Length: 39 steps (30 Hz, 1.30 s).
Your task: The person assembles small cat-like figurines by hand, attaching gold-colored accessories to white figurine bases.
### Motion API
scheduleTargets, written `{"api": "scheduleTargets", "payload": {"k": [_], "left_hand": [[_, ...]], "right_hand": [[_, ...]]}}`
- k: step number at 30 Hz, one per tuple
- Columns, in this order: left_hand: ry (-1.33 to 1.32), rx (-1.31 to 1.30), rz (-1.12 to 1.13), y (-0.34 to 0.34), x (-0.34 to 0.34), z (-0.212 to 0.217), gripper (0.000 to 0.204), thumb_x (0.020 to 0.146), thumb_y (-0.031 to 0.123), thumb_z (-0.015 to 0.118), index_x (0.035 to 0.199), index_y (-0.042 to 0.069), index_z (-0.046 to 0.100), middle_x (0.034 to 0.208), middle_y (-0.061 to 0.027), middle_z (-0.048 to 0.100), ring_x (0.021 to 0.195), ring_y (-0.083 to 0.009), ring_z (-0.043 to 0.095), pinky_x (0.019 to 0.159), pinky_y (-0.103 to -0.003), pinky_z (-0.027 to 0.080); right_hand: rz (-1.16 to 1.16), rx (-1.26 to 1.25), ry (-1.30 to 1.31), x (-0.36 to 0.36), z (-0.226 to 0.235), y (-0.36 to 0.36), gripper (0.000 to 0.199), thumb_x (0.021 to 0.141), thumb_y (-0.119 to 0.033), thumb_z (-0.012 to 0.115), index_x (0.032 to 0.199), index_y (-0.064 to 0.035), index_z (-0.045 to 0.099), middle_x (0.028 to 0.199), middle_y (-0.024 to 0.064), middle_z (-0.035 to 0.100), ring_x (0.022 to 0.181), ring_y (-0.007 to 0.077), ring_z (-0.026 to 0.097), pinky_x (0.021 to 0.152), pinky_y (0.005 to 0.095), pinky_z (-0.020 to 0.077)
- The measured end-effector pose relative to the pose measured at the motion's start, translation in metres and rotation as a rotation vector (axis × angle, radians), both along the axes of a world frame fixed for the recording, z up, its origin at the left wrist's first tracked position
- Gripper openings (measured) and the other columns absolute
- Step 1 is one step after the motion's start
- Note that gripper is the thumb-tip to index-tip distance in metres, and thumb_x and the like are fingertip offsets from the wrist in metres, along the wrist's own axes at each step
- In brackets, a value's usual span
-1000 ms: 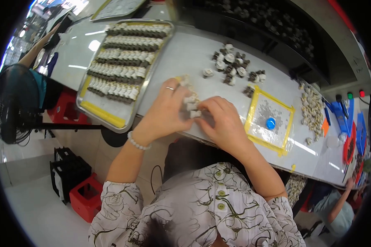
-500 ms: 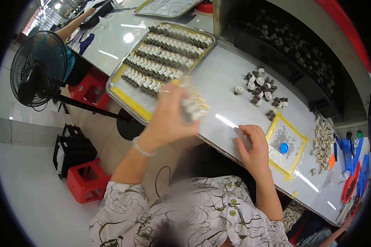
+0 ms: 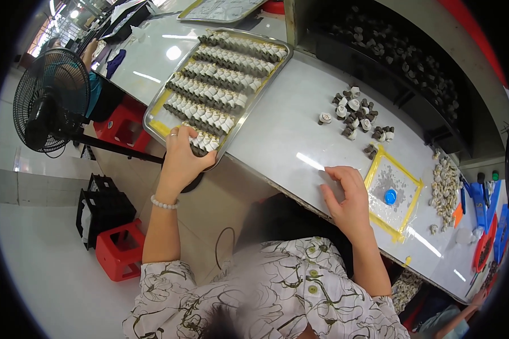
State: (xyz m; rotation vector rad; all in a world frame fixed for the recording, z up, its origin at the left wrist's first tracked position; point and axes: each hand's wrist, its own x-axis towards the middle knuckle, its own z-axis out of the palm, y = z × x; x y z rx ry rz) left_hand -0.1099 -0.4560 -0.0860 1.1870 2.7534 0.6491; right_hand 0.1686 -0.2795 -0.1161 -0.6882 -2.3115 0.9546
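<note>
Head view: on the glossy white table [image 3: 291,127], a shiny metal tray [image 3: 254,101] in the upper left of the frame carries ridged, tightly packed rows [image 3: 209,90] of small pieces, each with a folded white part and a stubby dark end. The short row [image 3: 208,140] lies at the tray's near end, its long axis slanting from upper left to lower right like the others, white parts uppermost in the frame, dark ends below. The left hand [image 3: 181,157] clamps it, fingers at one end and thumb at the other. Well apart, right of centre, the right hand [image 3: 349,199] is half open at the table's edge, thumb clear of bent fingers, holding nothing visible. Beside it lies a yellow-taped clear sheet [image 3: 406,202] bearing a round blue cap [image 3: 391,196]; above, loose rosette-like pieces [image 3: 354,113] cluster.
</note>
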Motion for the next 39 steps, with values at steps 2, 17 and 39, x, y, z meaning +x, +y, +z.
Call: {"api": "scheduleTargets", "payload": {"k": [2,17,39], "left_hand": [[-0.044,0.014,-0.056,-0.001,0.002,0.008,0.050,0.066,0.025,0.075,0.099,0.001,0.047,0.104,-0.0187,0.048,0.100,-0.0361,0.045,0.088,-0.041,0.040],[-0.292,0.034,-0.036,0.007,-0.009,0.008,0.063,0.061,0.018,0.084,0.105,0.002,0.041,0.089,-0.0145,0.055,0.081,-0.0232,0.052,0.075,-0.033,0.044],[-0.182,0.196,-0.525,0.177,0.082,-0.023,0.026,0.073,0.005,0.070,0.097,0.001,0.061,0.085,-0.0103,0.059,0.069,-0.0192,0.055,0.062,-0.029,0.045]], "right_hand": [[-0.010,0.014,0.001,0.001,0.000,0.001,0.027,0.072,-0.004,0.065,0.099,-0.0028,0.059,0.095,0.0125,0.059,0.091,0.0307,0.055,0.079,0.0373,0.0439],[-0.077,0.075,0.155,0.089,0.019,-0.004,0.020,0.069,0.003,0.064,0.089,-0.0008,0.063,0.088,0.0125,0.061,0.077,0.0287,0.058,0.071,0.0359,0.0484],[-0.767,0.106,-0.226,0.225,0.008,0.059,0.020,0.074,-0.005,0.068,0.093,-0.0022,0.062,0.084,0.0075,0.059,0.068,0.0187,0.057,0.061,0.0293,0.0477]]}}
